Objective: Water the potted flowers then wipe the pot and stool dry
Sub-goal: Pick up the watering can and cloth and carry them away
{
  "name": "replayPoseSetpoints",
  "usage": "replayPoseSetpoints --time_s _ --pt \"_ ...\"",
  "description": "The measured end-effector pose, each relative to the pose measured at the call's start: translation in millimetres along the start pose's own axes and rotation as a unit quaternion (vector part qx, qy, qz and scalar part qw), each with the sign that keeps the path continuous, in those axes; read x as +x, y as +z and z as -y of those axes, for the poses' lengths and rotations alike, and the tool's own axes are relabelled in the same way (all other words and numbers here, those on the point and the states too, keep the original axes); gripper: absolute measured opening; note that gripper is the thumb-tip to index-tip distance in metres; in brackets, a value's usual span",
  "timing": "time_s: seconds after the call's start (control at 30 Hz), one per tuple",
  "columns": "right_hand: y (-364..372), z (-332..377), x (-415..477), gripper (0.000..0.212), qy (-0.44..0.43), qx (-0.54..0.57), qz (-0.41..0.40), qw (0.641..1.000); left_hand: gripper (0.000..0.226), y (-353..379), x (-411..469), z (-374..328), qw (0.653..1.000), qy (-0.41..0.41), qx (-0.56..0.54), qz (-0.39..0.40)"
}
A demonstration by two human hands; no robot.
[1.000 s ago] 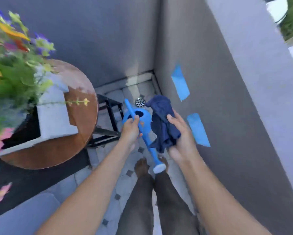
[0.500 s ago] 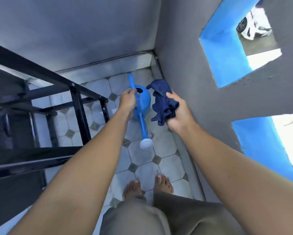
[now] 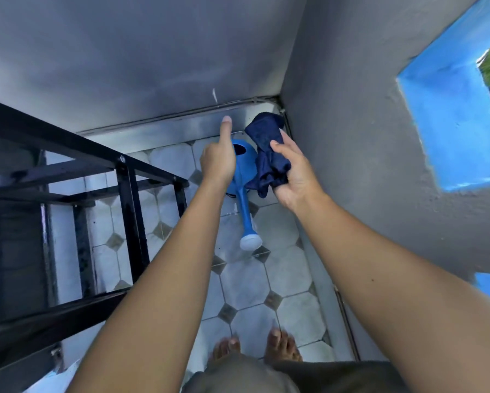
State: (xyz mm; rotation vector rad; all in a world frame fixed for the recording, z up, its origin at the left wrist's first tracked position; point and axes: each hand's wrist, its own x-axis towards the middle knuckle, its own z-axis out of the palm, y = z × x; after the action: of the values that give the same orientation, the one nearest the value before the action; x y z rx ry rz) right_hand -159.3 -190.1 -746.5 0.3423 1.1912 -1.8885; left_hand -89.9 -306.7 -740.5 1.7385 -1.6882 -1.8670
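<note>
A blue watering can [image 3: 244,177] stands low in the floor corner, with its spout and white rose [image 3: 250,241] pointing back toward my feet. My left hand [image 3: 218,163] rests over the can's handle side with fingers curled and the index finger stretched straight out; the handle itself is hidden under the hand. My right hand [image 3: 294,177] grips a bunched dark blue cloth [image 3: 266,148] just right of the can. The black metal frame of the stool [image 3: 130,194] stands at left. The flower pot is out of view.
Grey walls meet in a corner right behind the can. The right wall has blue-edged openings [image 3: 450,109]. The floor is pale octagonal tile [image 3: 246,282]. My bare feet [image 3: 255,350] stand below the can.
My view dropped from the stool top and flowers down to the floor corner. The can went lower toward the corner, and my left index finger straightened out. The cloth stayed in my right hand.
</note>
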Motion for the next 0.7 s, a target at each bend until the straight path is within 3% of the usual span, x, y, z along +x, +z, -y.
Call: replayPoseSetpoints --time_s 0.1,0.27,0.4,0.5,0.57,0.63,0.7 --pt "8.8 -2.5 1.8 0.048 -0.011 -0.009 0.027 1.0 0.053 0.8 -15.4 -14.4 0.994 0.048 -0.049 0.088" --pt "6.6 1.3 -3.9 0.029 0.036 0.056 -0.022 0.998 0.005 -4.3 -12.1 -16.8 0.986 0.152 -0.01 0.073" --pt "-8.5 8.2 3.4 0.02 0.006 -0.081 -0.092 0.992 0.017 -16.4 -19.9 -14.2 0.96 0.138 -0.116 0.216" --pt "-10.0 13.2 5.4 0.037 0.081 -0.165 -0.012 0.983 0.026 -23.5 -18.0 -6.0 0.937 0.105 -0.172 0.285" --pt "-7.0 11.9 4.1 0.026 0.088 -0.15 0.028 0.984 0.028 -28.1 -8.7 -0.4 0.946 0.097 -0.181 0.249" --pt "-1.7 6.1 14.0 0.008 0.033 -0.186 -0.011 0.982 0.024 -35.2 3.3 11.5 0.97 0.099 -0.162 0.15" --pt "5.9 4.2 26.5 0.019 -0.034 -0.282 -0.067 0.956 0.015 -41.8 13.0 26.0 0.982 0.082 -0.16 0.053"
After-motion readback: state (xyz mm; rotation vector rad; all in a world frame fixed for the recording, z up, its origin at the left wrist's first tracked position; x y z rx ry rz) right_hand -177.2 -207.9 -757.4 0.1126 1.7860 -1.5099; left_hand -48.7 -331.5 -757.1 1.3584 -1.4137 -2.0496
